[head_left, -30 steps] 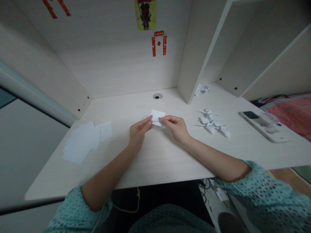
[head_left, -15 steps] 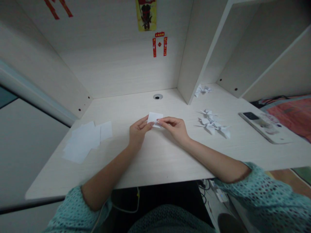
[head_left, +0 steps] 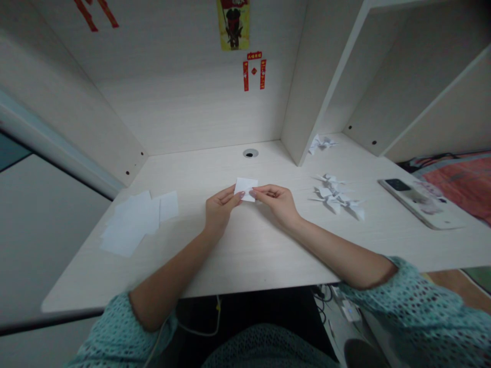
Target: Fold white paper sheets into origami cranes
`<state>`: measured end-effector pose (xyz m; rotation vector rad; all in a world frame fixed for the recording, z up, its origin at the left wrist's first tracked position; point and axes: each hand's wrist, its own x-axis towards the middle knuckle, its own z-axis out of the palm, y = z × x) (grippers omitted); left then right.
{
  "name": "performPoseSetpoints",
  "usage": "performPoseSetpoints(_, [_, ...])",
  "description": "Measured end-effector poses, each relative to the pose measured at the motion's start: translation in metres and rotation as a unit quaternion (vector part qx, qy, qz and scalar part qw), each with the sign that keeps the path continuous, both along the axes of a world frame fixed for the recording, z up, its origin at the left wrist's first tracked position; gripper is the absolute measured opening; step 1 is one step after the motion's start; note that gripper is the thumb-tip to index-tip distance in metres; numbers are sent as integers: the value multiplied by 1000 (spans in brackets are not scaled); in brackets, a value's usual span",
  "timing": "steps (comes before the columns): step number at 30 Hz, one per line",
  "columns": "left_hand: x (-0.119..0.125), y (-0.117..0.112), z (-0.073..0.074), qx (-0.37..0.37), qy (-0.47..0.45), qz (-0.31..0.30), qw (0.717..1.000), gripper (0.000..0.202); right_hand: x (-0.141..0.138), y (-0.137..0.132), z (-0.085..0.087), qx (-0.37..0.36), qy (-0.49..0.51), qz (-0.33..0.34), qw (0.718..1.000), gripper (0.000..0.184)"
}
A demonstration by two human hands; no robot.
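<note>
A small white piece of folded paper (head_left: 246, 184) is held just above the middle of the desk. My left hand (head_left: 221, 208) pinches its left edge, with the thumb on the near face and the fingers behind. From the right, my right hand (head_left: 279, 203) grips the paper's lower right side between thumb and curled fingers. The creases are too faint to make out. Off to the left lie several loose white paper sheets (head_left: 132, 220), overlapping, with a smaller sheet (head_left: 169, 205) beside them. Folded paper cranes (head_left: 333, 193) sit in a cluster to the right.
More folded paper pieces (head_left: 322, 143) lie behind the upright divider (head_left: 322, 87). A phone (head_left: 420, 203) rests face down at the right, near a red cloth (head_left: 460, 179). A round cable hole (head_left: 250, 153) is set into the desk (head_left: 230, 255) near the back panel.
Both hands keep their hold on the paper; the thumbs have shifted very slightly, the right one a little to the right. The whole view has moved slightly.
</note>
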<state>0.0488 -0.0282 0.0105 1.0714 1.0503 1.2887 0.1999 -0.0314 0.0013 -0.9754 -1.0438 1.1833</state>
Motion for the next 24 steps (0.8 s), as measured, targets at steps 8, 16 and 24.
performPoseSetpoints(8, [0, 0, -1, 6, 15, -6, 1000, 43, -1, 0, 0, -4, -8, -15, 1000, 26])
performPoseSetpoints(16, [-2, 3, -5, -15, 43, -43, 998, 29, 1, 2, 1, 25, -35, -11, 999, 26])
performPoseSetpoints(24, [-2, 4, -4, -27, 51, -49, 997, 32, 1, 2, 0, 25, -21, -18, 999, 36])
